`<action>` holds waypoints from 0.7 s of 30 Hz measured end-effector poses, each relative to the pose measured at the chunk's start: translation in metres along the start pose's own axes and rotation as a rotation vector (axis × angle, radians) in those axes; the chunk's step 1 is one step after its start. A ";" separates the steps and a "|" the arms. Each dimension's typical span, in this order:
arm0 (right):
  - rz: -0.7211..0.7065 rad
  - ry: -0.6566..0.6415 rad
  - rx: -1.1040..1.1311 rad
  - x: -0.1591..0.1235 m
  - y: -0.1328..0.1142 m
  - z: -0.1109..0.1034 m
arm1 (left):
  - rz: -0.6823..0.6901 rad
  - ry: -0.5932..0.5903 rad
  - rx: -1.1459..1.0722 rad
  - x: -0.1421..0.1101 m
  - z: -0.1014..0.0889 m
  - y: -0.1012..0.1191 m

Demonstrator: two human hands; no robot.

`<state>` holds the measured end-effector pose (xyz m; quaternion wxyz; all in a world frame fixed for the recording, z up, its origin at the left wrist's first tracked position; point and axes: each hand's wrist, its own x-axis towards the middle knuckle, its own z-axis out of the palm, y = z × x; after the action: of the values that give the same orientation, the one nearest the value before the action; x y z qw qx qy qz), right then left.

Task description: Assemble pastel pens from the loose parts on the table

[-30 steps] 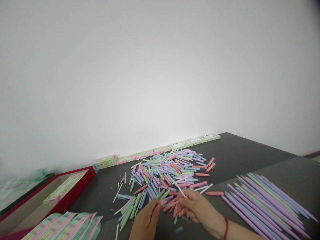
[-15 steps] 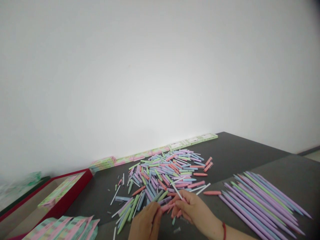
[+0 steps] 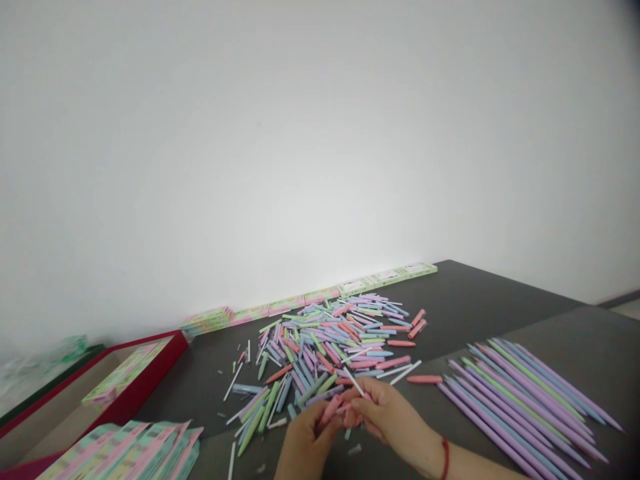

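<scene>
Just in front of the pile, both hands are close together. My left hand (image 3: 306, 441) is closed, its thumb and fingers pinching a short pink pen tube (image 3: 329, 408). My right hand (image 3: 397, 419), with a red cord on the wrist, is closed on a thin white stick (image 3: 353, 381) that points up and left. More pink pieces lie at or under its fingers; I cannot tell whether they are held. Beyond the hands spreads a heap of pastel pen parts (image 3: 320, 347), in purple, blue, green and red, mixed with white sticks.
At right, long pastel pens (image 3: 525, 400) lie side by side on the dark table (image 3: 480, 300). Flat printed boxes (image 3: 285, 305) line the wall. On the left stand an open red box (image 3: 165, 360) with printed packs inside and a fan of pink-green packets (image 3: 135, 450).
My left hand has moved right, nearer my right hand, and the pink tube now shows between its fingers. The right hand keeps the white stick, nearly in place.
</scene>
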<state>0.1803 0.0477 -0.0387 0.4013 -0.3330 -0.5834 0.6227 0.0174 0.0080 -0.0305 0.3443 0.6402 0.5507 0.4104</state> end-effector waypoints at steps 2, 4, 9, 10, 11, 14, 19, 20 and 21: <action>-0.004 -0.006 -0.029 -0.001 -0.002 -0.002 | -0.041 -0.011 0.055 0.002 -0.002 -0.003; -0.025 -0.031 -0.002 0.000 -0.006 -0.005 | -0.065 -0.001 0.166 0.004 -0.009 -0.005; -0.006 -0.064 0.094 0.009 -0.004 -0.017 | -0.085 0.066 0.497 0.000 -0.014 -0.003; -0.001 -0.048 0.099 0.010 -0.002 -0.019 | -0.043 0.027 0.531 -0.002 -0.010 0.000; 0.003 -0.027 0.102 0.012 0.001 -0.021 | 0.019 -0.042 0.551 -0.003 -0.004 0.003; 0.007 0.032 0.095 0.016 0.006 -0.024 | 0.199 -0.261 0.619 -0.005 0.014 0.013; 0.001 0.087 0.098 0.016 0.005 -0.024 | 0.251 -0.411 0.813 0.010 0.035 0.019; 0.000 0.096 0.104 0.016 0.004 -0.024 | 0.268 -0.426 0.823 0.014 0.038 0.018; 0.000 0.104 0.111 0.016 0.003 -0.024 | 0.280 -0.434 0.826 0.018 0.041 0.017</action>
<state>0.1934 0.0728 -0.0430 0.4490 -0.3423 -0.5263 0.6358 0.0627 0.0235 -0.0299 0.1099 0.8620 0.4915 0.0570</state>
